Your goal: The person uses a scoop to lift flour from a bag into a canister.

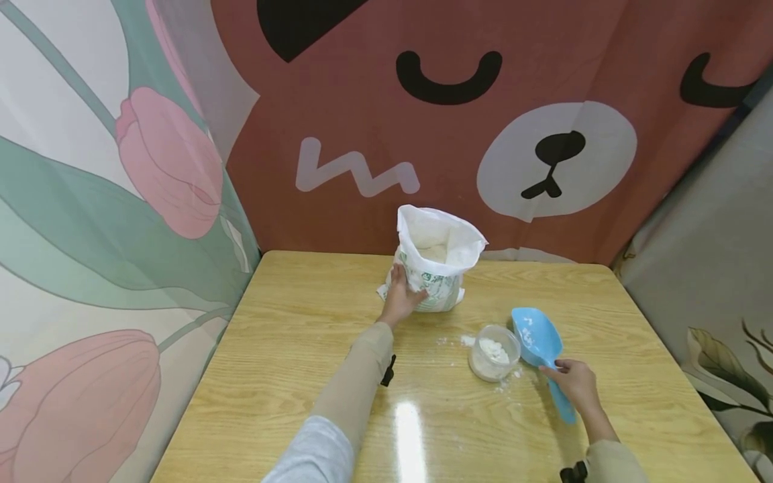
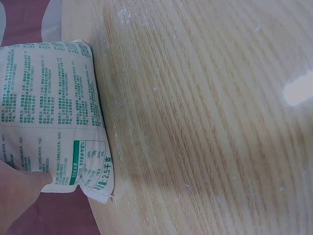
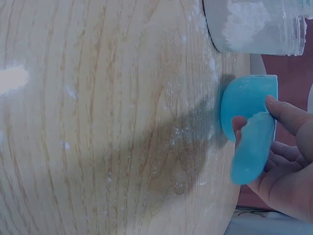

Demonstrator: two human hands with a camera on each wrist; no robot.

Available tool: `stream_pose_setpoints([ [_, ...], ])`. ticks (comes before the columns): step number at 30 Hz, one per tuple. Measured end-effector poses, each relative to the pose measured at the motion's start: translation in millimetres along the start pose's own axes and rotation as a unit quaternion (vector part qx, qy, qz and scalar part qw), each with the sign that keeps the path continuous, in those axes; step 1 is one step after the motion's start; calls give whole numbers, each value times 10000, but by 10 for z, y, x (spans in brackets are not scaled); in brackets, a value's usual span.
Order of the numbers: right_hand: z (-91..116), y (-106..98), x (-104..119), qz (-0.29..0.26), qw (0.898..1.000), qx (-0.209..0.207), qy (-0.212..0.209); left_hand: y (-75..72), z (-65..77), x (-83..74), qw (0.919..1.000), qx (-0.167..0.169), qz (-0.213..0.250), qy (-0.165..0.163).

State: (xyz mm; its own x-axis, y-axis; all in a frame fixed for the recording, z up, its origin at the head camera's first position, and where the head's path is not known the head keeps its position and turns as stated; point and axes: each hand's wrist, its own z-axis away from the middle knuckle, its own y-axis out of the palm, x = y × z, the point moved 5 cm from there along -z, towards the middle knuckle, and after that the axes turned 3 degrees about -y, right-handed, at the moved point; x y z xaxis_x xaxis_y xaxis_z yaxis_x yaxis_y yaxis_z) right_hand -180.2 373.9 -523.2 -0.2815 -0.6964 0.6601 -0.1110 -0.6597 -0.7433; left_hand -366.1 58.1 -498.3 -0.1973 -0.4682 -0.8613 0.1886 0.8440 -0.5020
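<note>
A white bag of flour (image 1: 437,285) with green print stands upright near the table's back edge, its mouth spread wide and pale powder inside. My left hand (image 1: 401,298) grips its lower left side, the thumb lying across the printed front; in the left wrist view the thumb (image 2: 24,181) presses beside the text. Over on the right, my right hand (image 1: 576,384) pinches the handle of a light blue scoop (image 1: 536,335) near the bowl. White powder clings inside that bowl. Just left of the scoop sits a clear round jar (image 1: 494,365), uncovered, partly filled with white powder.
Spilled powder dots the wooden table (image 1: 302,349) around the jar. Behind the table hangs a brown curtain (image 1: 350,221) with a bear print, and a floral curtain (image 1: 169,282) borders the left side. A grey fabric (image 1: 682,268) hangs along the right.
</note>
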Motion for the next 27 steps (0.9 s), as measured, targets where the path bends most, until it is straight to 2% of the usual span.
stream_pose_setpoints([
  [3, -6, 6, -1, 154, 9999, -31, -20, -10, 1, 6, 10000, -15, -6, -2],
  [9, -20, 25, -12, 86, 10000, -9, 17, -25, 14, 11, 10000, -10, -25, -40],
  [16, -16, 10, -5, 117, 9999, 21, 72, -45, 5, 24, 9999, -94, 11, 98],
  [21, -42, -30, 47, 333, 9994, 25, 46, -160, 56, 26, 9992, -322, 2, 217],
  [24, -47, -72, 144, 600, 9980, -10, -195, -265, 144, -8, 9965, -578, -465, 387],
  [27, -32, -118, 306, 838, 9946, -37, -608, -344, 258, -94, 9869, -760, -1215, 740],
])
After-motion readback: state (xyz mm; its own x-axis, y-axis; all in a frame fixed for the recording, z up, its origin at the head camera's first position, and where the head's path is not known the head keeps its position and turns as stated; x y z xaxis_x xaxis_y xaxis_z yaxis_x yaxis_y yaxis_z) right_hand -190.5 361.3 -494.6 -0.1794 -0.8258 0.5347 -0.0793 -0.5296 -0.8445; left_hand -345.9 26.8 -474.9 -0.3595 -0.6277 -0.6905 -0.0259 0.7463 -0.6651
